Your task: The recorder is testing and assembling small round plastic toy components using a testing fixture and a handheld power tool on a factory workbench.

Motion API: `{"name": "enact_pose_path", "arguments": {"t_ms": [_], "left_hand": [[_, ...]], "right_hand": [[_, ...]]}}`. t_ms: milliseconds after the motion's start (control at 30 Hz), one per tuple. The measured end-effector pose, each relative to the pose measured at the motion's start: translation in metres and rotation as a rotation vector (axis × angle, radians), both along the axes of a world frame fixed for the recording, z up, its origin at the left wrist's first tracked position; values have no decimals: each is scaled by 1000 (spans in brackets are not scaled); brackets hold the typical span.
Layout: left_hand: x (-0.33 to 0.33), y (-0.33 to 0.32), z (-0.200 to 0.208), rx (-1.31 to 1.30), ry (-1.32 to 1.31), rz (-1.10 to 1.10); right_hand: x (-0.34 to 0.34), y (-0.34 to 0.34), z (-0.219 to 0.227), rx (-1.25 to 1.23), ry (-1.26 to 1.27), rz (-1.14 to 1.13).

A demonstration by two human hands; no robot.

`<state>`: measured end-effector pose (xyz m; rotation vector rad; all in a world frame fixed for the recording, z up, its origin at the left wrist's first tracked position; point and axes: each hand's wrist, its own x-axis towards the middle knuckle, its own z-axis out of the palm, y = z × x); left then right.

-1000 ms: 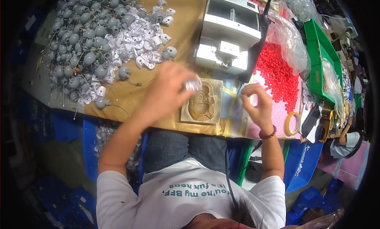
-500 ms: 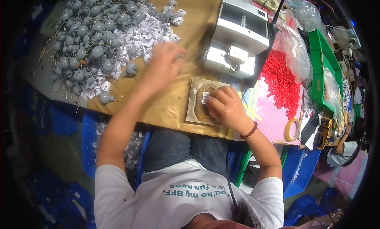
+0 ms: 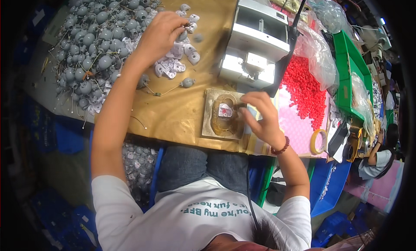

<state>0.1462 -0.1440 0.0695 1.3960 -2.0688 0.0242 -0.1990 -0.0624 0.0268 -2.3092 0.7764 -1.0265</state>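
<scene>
My left hand [image 3: 161, 36] reaches over the near edge of a heap of white plastic shells [image 3: 173, 66]. Its thumb and fingers are closed together beside the shells; what is between them is too small to make out. My right hand [image 3: 263, 118] is at the right side of a square metal block [image 3: 209, 128], thumb and forefinger apart, slightly blurred. Inside the block's oval recess lies a white plastic piece [image 3: 225, 110] with a red spot in its middle. A grey ball with a wire [image 3: 187, 82] rests on the brown covering between the heap and the block.
Grey balls with wires [image 3: 104, 34] are heaped at the left. A white machine [image 3: 255, 38] stands behind the block. To the right are small red parts [image 3: 305, 92], a tape roll [image 3: 319, 141] and a green crate [image 3: 346, 82]. A person [image 3: 377, 164] sits farther right.
My left hand has moved away from me to the white shells. My right hand has drawn back from the block, uncovering the white piece. A wired grey ball now lies on the covering.
</scene>
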Motion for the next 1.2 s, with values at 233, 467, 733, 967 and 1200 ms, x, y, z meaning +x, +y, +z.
{"name": "enact_pose_path", "arguments": {"t_ms": [233, 467, 733, 967, 1200], "left_hand": [[-72, 103, 60, 715, 678, -345], [-122, 147, 11, 1179, 1670, -654], [-127, 193, -33, 1577, 2175, -305], [-130, 213, -50, 503, 528, -34], [-142, 204, -58, 353, 294, -49]], "right_hand": [[19, -10, 67, -232, -195, 13], [22, 24, 46, 697, -436, 337], [0, 25, 17, 87, 56, 100], [13, 21, -7, -218, 328, 98], [22, 14, -5, -262, 447, 114]]}}
